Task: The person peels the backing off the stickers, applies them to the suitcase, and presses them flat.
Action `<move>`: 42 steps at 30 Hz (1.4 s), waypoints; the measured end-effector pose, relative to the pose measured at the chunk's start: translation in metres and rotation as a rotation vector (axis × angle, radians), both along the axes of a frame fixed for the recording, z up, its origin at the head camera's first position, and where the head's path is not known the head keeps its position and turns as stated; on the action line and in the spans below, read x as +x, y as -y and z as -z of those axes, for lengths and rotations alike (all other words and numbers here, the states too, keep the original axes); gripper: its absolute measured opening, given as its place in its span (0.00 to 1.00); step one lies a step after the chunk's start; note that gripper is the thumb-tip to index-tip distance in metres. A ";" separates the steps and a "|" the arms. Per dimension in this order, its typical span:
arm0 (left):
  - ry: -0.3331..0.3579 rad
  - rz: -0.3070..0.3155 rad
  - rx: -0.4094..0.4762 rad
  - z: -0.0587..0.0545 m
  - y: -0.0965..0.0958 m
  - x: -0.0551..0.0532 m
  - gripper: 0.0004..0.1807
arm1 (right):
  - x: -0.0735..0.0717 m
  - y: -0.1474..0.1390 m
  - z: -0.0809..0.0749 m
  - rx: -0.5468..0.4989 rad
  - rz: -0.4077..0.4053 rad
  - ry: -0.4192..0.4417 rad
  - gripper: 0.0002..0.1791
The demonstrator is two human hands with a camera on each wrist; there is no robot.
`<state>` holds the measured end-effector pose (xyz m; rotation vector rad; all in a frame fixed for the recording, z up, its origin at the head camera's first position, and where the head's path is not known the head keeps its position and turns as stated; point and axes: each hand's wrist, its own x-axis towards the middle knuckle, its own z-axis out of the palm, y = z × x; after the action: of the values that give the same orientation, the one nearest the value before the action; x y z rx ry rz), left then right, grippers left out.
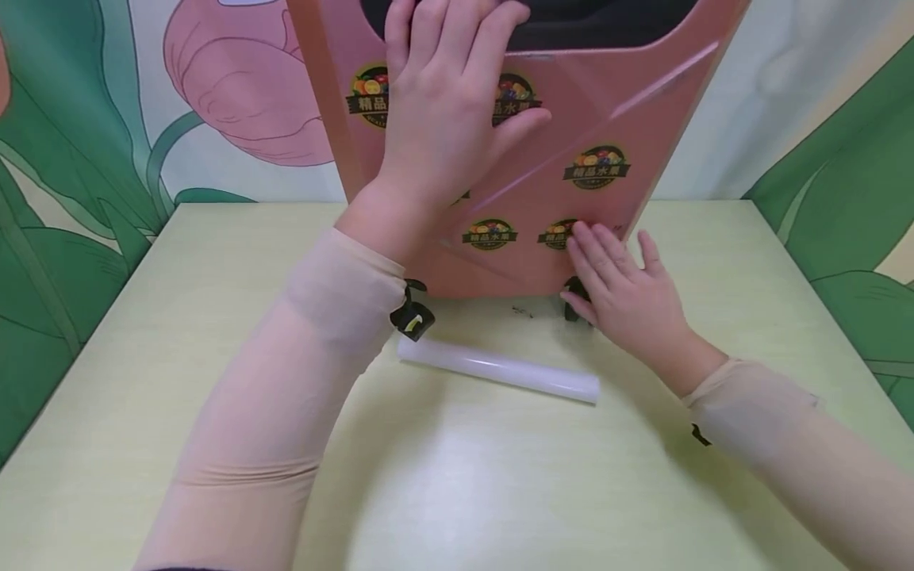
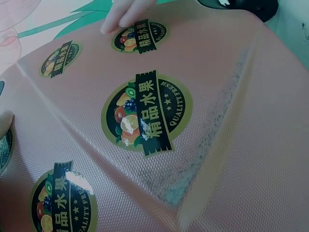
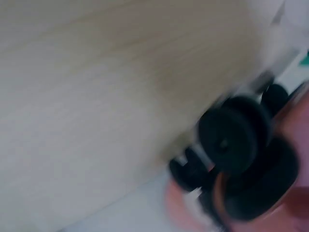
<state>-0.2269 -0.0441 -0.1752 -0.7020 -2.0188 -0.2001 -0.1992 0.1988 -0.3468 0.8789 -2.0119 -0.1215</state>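
A pink wheeled case (image 1: 550, 190) stands upright on the table, its front covered with several round fruit stickers (image 1: 597, 166). My left hand (image 1: 446, 103) lies over its upper front, fingers reaching up onto the black recessed part (image 1: 607, 20); the fingertips are partly cut off by the frame. My right hand (image 1: 628, 289) rests with straight fingers on the lower right corner, covering part of a sticker. In the left wrist view the right fingers (image 2: 128, 12) touch the case near one sticker. Black wheels (image 3: 231, 140) fill much of the blurred right wrist view.
A white rolled tube (image 1: 500, 369) lies on the pale table (image 1: 464, 492) in front of the case. Behind stands a wall printed with green leaves (image 1: 64, 159) and a pink flower (image 1: 250, 79).
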 end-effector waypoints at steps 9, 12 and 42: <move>0.033 0.006 -0.013 -0.001 0.007 0.002 0.39 | -0.003 0.016 -0.008 0.101 -0.003 0.018 0.30; 0.035 0.013 -0.012 -0.002 0.007 0.002 0.39 | -0.002 0.004 -0.008 0.048 0.052 0.006 0.30; -0.002 0.023 -0.033 0.008 0.014 0.001 0.36 | 0.009 -0.031 0.007 0.056 0.041 0.238 0.36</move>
<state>-0.2258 -0.0582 -0.1834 -0.7463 -2.0164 -0.1797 -0.1903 0.2296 -0.3536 0.9240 -2.2580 -0.1003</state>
